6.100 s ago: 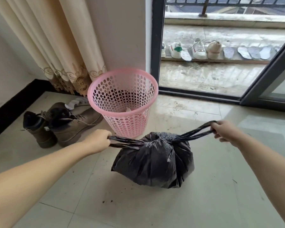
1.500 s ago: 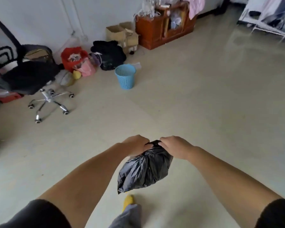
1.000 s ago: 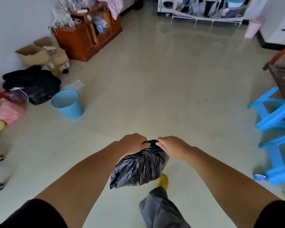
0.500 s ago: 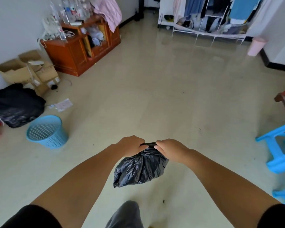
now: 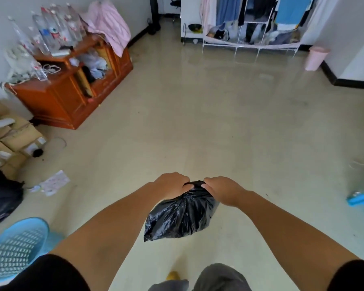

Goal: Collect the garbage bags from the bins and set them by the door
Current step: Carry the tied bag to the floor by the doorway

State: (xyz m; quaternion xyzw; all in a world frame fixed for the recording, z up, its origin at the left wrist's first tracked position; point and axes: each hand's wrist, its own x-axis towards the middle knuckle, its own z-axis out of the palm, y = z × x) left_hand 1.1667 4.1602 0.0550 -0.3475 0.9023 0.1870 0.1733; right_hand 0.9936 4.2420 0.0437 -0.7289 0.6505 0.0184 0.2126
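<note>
Both fists, left hand (image 5: 172, 185) and right hand (image 5: 222, 191), clenched bag (image 5: 182, 215) neck; it hung straight below your knuckles, equally near each.

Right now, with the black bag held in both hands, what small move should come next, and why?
Probably keep walking across the open floor with the grip unchanged. The left hand and right hand both grip the gathered neck of the black garbage bag, which hangs clear of the floor, and no spot by a door is within reach.
</note>
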